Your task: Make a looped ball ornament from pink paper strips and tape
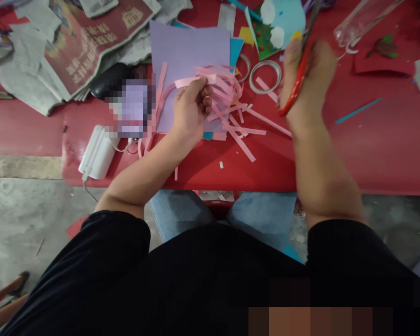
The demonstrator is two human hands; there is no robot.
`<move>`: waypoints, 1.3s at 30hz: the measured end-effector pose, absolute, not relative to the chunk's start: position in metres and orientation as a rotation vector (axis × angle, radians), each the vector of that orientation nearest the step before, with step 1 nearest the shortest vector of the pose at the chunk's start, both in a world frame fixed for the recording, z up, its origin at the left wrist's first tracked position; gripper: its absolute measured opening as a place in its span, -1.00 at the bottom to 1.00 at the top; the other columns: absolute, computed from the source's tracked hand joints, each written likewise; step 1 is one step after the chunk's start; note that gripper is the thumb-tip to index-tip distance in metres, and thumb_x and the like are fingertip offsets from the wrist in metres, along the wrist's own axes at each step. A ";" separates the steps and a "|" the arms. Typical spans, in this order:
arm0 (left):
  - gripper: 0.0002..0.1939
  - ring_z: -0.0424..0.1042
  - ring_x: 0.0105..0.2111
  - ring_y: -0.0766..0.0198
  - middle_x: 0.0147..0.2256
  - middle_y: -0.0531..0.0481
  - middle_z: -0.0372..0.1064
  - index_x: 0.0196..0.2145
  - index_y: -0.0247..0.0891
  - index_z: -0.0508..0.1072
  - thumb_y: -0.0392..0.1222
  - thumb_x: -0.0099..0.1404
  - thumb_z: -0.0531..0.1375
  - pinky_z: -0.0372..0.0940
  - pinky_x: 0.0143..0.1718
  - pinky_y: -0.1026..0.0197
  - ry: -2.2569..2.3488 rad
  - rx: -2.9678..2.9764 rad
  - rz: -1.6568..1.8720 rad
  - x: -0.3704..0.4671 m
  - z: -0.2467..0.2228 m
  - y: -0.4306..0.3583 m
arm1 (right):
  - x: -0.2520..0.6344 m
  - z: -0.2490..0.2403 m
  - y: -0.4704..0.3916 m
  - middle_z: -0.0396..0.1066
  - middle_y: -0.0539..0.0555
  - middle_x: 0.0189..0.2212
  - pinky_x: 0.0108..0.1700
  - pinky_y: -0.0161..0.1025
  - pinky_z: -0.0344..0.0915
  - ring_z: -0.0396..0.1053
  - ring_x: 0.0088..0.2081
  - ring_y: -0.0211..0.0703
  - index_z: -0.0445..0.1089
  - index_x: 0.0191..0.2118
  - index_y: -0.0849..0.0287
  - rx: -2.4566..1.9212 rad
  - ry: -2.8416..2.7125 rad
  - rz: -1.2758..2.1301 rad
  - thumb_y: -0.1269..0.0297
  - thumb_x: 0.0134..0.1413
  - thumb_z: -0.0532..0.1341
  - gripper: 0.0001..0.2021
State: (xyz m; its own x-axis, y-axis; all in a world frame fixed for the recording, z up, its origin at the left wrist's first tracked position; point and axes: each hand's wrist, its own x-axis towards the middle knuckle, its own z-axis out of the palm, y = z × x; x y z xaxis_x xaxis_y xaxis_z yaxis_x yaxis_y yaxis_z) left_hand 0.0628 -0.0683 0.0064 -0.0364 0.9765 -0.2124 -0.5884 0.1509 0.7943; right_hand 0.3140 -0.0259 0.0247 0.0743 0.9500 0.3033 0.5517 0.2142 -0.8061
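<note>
My left hand (191,112) is closed, its thumb and fingers pinching a pink paper strip (182,83). A loose bundle of pink paper strips (229,88) curls just right of those fingers, and cut strips lie below it. Beneath them is a stack of purple paper (192,46) with blue sheets showing at its edges. My right hand (315,79), slightly blurred, grips a pair of scissors (297,88) with red handles, raised to the right of the strips. The blades point away from me, and I cannot make out whether they are apart.
Two tape rolls (265,77) sit between my hands. A white power bank (98,151) with a cable, a pixelated phone-like thing (135,107) and a black rounded object (108,80) lie left. Newspapers (98,42) cover the back left. A blue strip (359,110) lies right on the red table (381,154).
</note>
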 end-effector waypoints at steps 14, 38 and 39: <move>-0.82 0.23 -0.56 0.42 -0.46 0.07 0.36 -0.41 -0.10 0.48 -0.12 0.38 0.24 0.12 -0.57 0.24 1.012 0.479 1.437 0.062 0.004 -0.063 | 0.348 0.007 -0.008 0.42 0.38 0.15 0.26 0.51 0.31 0.36 0.23 0.52 0.48 0.13 0.20 -1.936 -1.932 0.154 0.00 0.37 0.25 -0.59; -0.76 0.27 -0.37 0.44 -0.35 0.16 0.46 -0.28 -0.06 0.48 0.08 0.51 0.30 0.22 -0.26 0.25 1.097 1.375 1.631 0.047 0.024 -0.061 | 0.275 0.014 -0.057 0.53 0.11 -0.34 -0.09 -0.01 0.46 0.46 -0.28 -0.02 0.52 -0.26 0.07 -1.415 -2.058 0.762 -0.19 0.36 0.22 -0.58; -0.71 0.28 -0.41 0.42 -0.36 0.14 0.47 -0.30 -0.05 0.52 0.16 0.45 0.33 0.21 -0.31 0.21 1.092 1.417 1.681 0.046 0.019 -0.055 | 0.273 0.011 -0.057 0.51 0.10 -0.38 -0.14 -0.04 0.44 0.44 -0.33 -0.06 0.50 -0.29 0.08 -1.391 -2.042 0.747 -0.20 0.34 0.24 -0.58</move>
State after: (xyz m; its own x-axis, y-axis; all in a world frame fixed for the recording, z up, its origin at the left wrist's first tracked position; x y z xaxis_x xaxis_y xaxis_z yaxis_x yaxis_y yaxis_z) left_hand 0.0457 -0.0547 0.0187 -0.1821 0.8895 0.4191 0.0210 -0.4227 0.9060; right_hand 0.2729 -0.0574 0.0111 -0.3105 0.9413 0.1322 0.6339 0.3087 -0.7091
